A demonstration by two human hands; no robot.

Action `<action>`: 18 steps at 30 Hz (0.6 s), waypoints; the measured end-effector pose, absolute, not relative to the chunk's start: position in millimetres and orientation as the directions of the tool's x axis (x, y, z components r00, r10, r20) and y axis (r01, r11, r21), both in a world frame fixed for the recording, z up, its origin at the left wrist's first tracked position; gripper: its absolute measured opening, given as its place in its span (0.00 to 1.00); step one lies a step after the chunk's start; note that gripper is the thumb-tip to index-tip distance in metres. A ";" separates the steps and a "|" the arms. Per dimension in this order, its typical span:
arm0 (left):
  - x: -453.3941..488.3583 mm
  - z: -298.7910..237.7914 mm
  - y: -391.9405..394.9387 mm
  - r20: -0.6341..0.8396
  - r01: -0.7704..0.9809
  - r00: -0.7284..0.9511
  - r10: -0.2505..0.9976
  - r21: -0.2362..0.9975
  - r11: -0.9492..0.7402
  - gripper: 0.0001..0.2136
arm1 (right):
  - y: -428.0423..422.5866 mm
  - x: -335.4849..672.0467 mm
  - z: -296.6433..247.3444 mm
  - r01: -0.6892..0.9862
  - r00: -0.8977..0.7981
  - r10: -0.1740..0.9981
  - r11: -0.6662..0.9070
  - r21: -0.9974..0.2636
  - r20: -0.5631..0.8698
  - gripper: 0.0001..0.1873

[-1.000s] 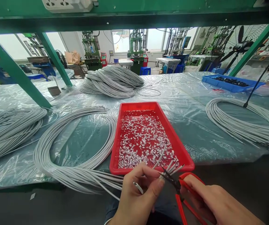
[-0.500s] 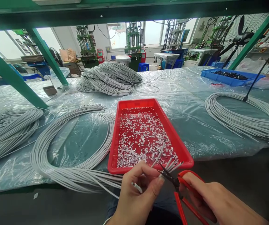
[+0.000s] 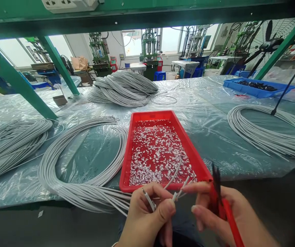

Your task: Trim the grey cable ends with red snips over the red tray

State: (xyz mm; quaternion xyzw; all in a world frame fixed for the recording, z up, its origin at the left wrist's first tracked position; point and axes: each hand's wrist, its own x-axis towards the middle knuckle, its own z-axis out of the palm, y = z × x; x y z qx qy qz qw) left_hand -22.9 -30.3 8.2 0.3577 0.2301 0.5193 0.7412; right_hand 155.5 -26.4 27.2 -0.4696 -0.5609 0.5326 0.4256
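Note:
My left hand (image 3: 147, 216) pinches several grey cable ends (image 3: 176, 172) that fan out over the near edge of a red tray (image 3: 125, 161). The tray is strewn with small silvery foil scraps (image 3: 157, 151). My right hand (image 3: 224, 212) grips red-handled snips (image 3: 220, 199), whose dark blades now point upward, away from the cables. The thumb and forefinger of that hand touch the wire tips held by the left hand. The cables run left into a large grey loop (image 3: 60, 164) lying on the plastic-covered table (image 3: 214, 137).
More grey cable bundles lie at the left (image 3: 8, 144), the back centre (image 3: 124, 89) and the right (image 3: 270, 133). A blue tray (image 3: 255, 89) with dark parts sits at the far right. Green frame posts (image 3: 21, 89) rise at the left; machines stand behind.
The snips' blades were at the cable tips; now my right hand has turned them upright and its fingers pinch the wire ends instead. The left hand stays put.

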 end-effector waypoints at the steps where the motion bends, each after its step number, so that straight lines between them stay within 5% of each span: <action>1: -19.8 9.4 -30.5 -0.020 -0.579 0.320 0.947 0.787 0.213 0.10 | -26.5 144.4 29.4 -0.047 -0.245 0.969 -0.047 -0.998 -0.035 0.15; 4: -14.0 15.2 -30.9 -0.147 -0.479 0.177 0.973 0.851 0.216 0.17 | -25.1 117.8 27.9 -0.397 -0.250 0.968 -0.119 -0.910 -0.018 0.12; 6: -15.3 20.0 -30.4 -0.130 -0.410 0.068 0.989 0.900 0.147 0.17 | -22.2 109.1 22.1 -0.490 -0.205 0.978 -0.078 -0.868 0.028 0.12; 11: -30.8 35.9 -25.9 -0.026 -0.335 0.001 1.000 0.942 0.025 0.13 | -15.3 109.7 10.7 -0.363 -0.247 0.937 0.149 -0.920 0.249 0.08; 15: -38.4 47.2 -23.5 0.033 -0.293 0.194 0.980 0.956 0.026 0.06 | -18.7 106.7 13.0 -0.450 -0.316 0.943 -0.055 -0.891 0.101 0.10; 18: -40.9 49.0 -23.8 0.019 -0.253 0.180 0.983 0.967 0.027 0.03 | -20.9 101.8 18.5 -0.403 -0.249 0.968 -0.071 -0.913 0.035 0.14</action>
